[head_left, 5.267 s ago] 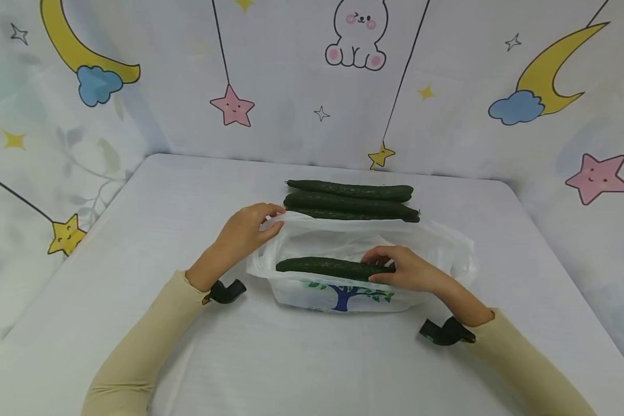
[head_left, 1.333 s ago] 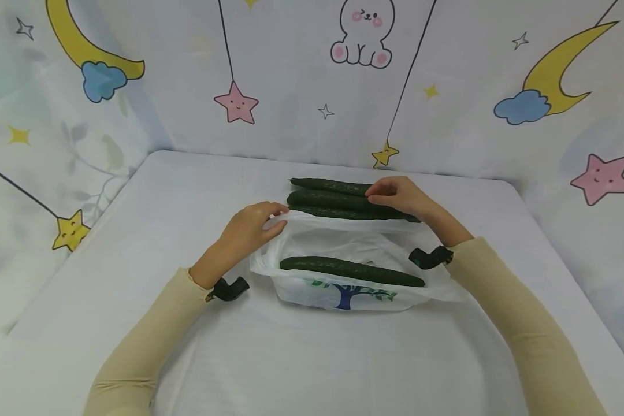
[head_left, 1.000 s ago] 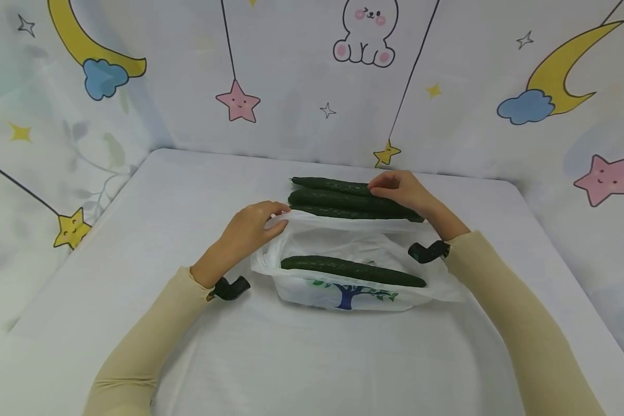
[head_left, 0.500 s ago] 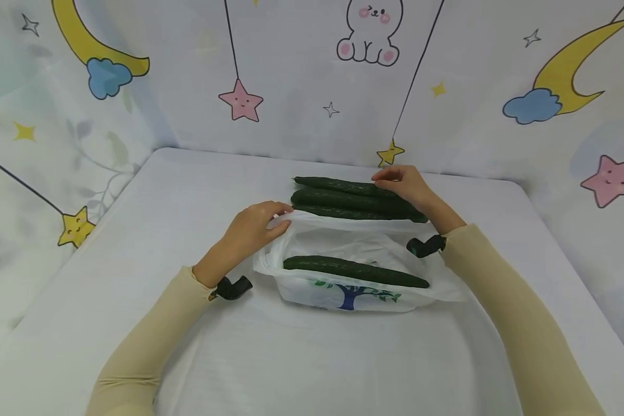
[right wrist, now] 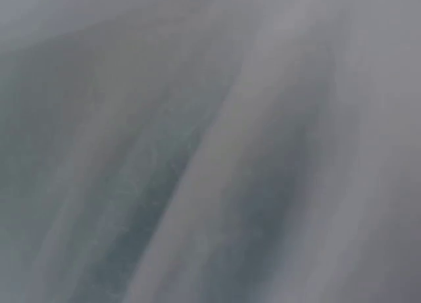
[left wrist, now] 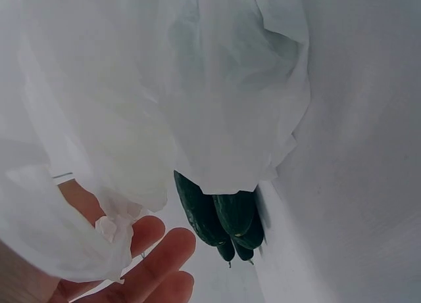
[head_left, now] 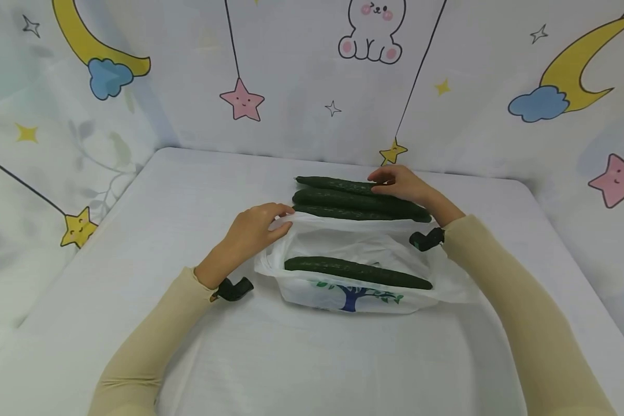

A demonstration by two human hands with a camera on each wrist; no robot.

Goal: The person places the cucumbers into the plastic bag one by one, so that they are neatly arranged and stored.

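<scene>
A white plastic bag (head_left: pixel 304 292) with a tree print lies with its mouth spread; one dark green cucumber (head_left: pixel 356 271) rests in it near the front edge. My left hand (head_left: pixel 252 231) holds the bag's left rim between thumb and fingers; the left wrist view shows thin plastic bunched at these fingers (left wrist: pixel 154 267). Behind the bag several more cucumbers (head_left: pixel 338 199) lie side by side. My right hand (head_left: pixel 403 185) reaches over them, thumb and fingers around the rearmost cucumber (head_left: pixel 325 183), whose right end it hides. Blurred whitish plastic (right wrist: pixel 217 158) fills the right wrist view.
A white cloth covers the table (head_left: pixel 312 358). Behind it hangs a printed backdrop (head_left: pixel 291 52) with moons and stars. Black wrist cameras (head_left: pixel 234 289) sit at both cuffs, the right one over the bag's right side.
My right hand has left the cucumber in the bag and moved back to the cucumbers behind it, then on to the rearmost one. The left hand has stayed at the bag's rim.
</scene>
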